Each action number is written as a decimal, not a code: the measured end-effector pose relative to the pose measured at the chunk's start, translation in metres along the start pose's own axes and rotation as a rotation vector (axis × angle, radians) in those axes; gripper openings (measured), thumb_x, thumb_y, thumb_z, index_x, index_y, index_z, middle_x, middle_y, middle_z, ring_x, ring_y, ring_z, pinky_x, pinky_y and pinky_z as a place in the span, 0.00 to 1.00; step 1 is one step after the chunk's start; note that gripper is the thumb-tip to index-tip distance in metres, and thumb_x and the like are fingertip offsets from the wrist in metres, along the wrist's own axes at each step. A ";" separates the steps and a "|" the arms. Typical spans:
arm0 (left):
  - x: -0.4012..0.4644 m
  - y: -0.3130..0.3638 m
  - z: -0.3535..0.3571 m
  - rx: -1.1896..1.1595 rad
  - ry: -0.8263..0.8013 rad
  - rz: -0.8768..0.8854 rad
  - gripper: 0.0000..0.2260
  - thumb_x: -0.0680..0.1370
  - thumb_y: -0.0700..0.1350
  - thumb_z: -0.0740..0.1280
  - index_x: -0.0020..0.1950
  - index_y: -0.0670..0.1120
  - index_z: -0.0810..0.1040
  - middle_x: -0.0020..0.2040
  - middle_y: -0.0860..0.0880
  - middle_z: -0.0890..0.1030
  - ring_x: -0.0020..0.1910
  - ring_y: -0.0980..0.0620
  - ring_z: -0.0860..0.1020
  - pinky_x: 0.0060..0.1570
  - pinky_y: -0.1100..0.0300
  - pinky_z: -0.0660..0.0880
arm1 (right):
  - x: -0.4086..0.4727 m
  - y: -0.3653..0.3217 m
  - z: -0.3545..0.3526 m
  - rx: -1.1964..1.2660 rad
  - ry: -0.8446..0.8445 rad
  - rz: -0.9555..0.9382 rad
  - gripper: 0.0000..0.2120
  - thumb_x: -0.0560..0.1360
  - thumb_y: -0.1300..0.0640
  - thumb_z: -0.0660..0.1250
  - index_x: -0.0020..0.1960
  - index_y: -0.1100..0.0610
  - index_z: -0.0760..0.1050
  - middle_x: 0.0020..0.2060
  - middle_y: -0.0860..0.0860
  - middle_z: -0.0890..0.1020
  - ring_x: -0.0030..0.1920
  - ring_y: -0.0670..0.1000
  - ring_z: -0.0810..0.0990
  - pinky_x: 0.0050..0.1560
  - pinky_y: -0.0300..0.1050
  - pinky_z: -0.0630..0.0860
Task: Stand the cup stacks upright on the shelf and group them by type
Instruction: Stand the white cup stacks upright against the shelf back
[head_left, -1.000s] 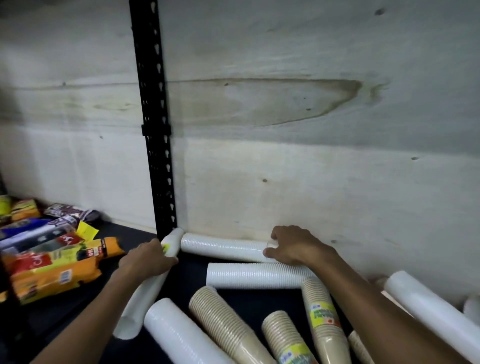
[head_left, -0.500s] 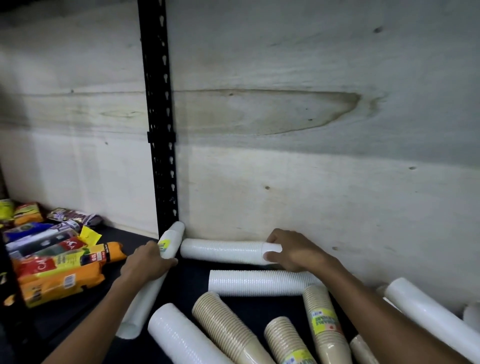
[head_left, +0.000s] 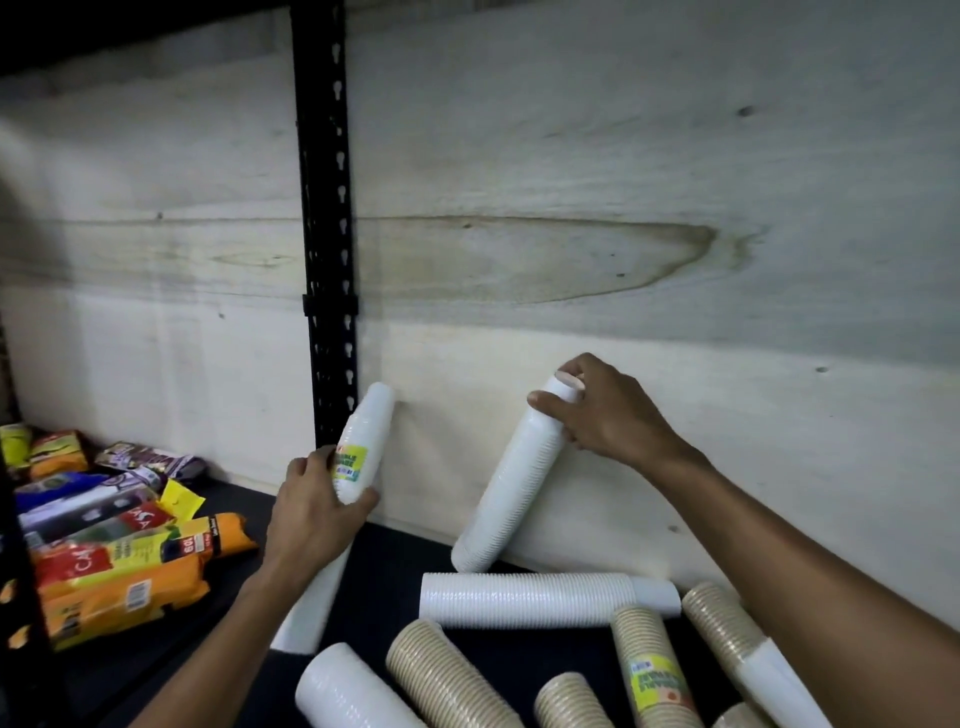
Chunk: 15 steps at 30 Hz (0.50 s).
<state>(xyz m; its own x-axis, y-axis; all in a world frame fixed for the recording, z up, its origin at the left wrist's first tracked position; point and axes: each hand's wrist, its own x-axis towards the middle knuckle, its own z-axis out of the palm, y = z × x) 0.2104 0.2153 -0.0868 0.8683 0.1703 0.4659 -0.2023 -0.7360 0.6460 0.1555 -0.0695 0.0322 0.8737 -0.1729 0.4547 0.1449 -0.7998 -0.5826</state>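
Tilting both: left hand grips labelled white plastic cup stack, right hand pinches plain white stack; pivot on bases, seat against plywood back.

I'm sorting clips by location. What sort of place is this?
Probably a shop or stockroom shelf: a slotted black metal upright against a plywood backing, sleeved stacks of disposable cups and packaged snack goods lying on the shelf.

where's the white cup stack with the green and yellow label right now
In the head view, left of centre: the labelled white stack is gripped by the left hand, tilted up beside the black upright post.
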 end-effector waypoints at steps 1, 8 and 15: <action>0.001 0.004 0.001 -0.036 0.021 0.030 0.32 0.71 0.53 0.75 0.70 0.46 0.67 0.60 0.44 0.73 0.53 0.44 0.76 0.48 0.54 0.71 | 0.001 -0.004 0.001 -0.012 0.025 -0.014 0.23 0.70 0.39 0.72 0.55 0.53 0.73 0.45 0.45 0.80 0.47 0.54 0.82 0.53 0.50 0.79; 0.008 0.028 0.018 -0.255 0.070 0.136 0.33 0.70 0.51 0.76 0.70 0.49 0.65 0.54 0.52 0.77 0.48 0.49 0.78 0.44 0.54 0.73 | 0.005 -0.023 0.023 -0.139 0.085 -0.020 0.33 0.68 0.34 0.72 0.62 0.56 0.68 0.57 0.53 0.79 0.57 0.56 0.78 0.47 0.43 0.68; 0.014 0.019 0.035 -0.392 0.056 0.050 0.32 0.68 0.51 0.79 0.67 0.51 0.67 0.53 0.54 0.79 0.49 0.52 0.80 0.49 0.49 0.79 | -0.002 -0.005 0.052 -0.086 -0.045 -0.003 0.34 0.63 0.34 0.74 0.59 0.52 0.68 0.55 0.50 0.81 0.54 0.55 0.81 0.52 0.51 0.78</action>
<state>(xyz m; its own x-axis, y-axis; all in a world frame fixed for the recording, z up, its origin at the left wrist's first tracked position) 0.2349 0.1812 -0.0892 0.8293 0.1841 0.5275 -0.4102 -0.4404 0.7986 0.1772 -0.0353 -0.0007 0.8934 -0.1460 0.4248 0.1091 -0.8469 -0.5204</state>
